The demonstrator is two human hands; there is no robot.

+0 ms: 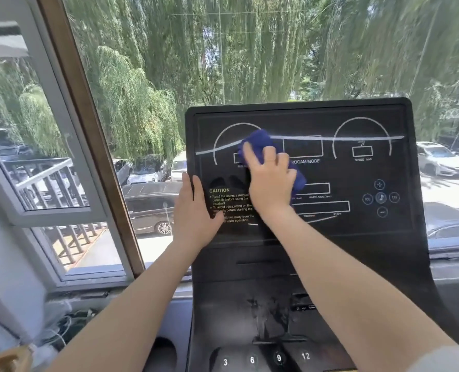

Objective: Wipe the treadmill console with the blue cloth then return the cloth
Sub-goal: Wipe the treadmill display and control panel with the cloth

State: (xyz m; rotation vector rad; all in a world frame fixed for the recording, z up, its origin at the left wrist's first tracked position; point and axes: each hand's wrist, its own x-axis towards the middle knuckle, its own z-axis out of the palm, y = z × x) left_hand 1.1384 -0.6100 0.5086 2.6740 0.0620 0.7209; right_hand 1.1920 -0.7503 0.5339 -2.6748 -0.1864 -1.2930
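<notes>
Pressing blue cloth [266, 154] against console [357, 224], right hand [270, 181] curled.

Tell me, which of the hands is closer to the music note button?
Right. The right hand presses the blue cloth on the console's middle-left, left of the music note button. The left hand rests farther away at the console's left edge.

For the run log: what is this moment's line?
step: wiping | right hand: presses blue cloth on console | left hand: flat on console edge
</notes>
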